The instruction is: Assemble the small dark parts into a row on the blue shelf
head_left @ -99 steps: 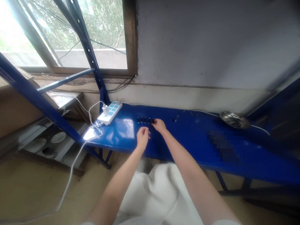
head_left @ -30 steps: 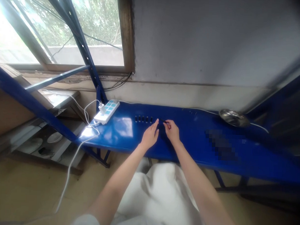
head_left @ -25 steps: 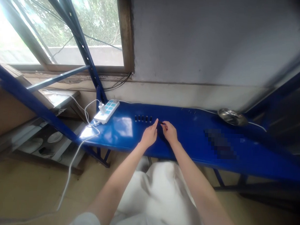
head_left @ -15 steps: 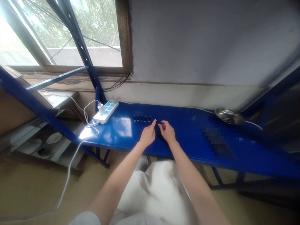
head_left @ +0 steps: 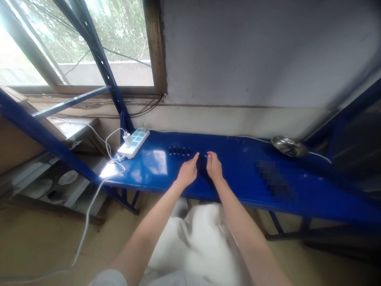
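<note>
Between my hands, over the blue table (head_left: 233,182), is a small dark piece (head_left: 203,156), too small to make out its kind. My left hand (head_left: 187,173) is closed on the piece's left end, its index finger stretched along it. At the other end my right hand (head_left: 215,167) is pinched, thumb against fingers, with a tiny light spot near the fingertips. Just left of my hands stands a row of several small black pieces (head_left: 179,151) with light ends, set side by side.
A white power strip (head_left: 133,143) with a plug and white cable lies at the table's left end. To the right are a shiny metal dish (head_left: 289,147) and a blurred-out dark object (head_left: 275,179). Blue frame posts (head_left: 109,79) rise at both sides.
My right hand has shifted slightly right and turned more upright, so more of the dark piece shows between my hands. My left hand stays about where it was.
</note>
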Demonstrator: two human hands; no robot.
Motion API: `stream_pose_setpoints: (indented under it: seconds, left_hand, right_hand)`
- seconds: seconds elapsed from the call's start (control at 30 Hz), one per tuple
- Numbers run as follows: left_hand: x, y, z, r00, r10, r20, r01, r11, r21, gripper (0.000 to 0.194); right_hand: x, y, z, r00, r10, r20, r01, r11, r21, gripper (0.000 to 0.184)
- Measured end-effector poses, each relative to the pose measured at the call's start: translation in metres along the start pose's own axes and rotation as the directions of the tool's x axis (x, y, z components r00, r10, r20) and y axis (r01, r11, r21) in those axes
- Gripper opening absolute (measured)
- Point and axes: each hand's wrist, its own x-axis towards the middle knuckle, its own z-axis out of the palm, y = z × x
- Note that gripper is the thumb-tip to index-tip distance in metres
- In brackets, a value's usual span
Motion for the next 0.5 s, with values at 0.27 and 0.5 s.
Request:
stream_pose_setpoints:
  seconds: [0.27,0.5]
  left_hand:
    - [-0.0001,0.0013,0.0001,0.998,0.017,0.060,-0.022,0.997,0.074,0.061]
    - [-0.0004,0.0039,-0.0029,0.998,0.027,0.058,-0.032,0.996,0.088,0.062]
  right_hand:
    - [0.0001,0.0003,0.0009,1.000,-0.020,-0.009,0.020,1.000,0.001,0.045]
    - [0.0002,0.0045,0.0034,0.994,-0.100,-0.036,0.098,0.994,-0.046,0.044]
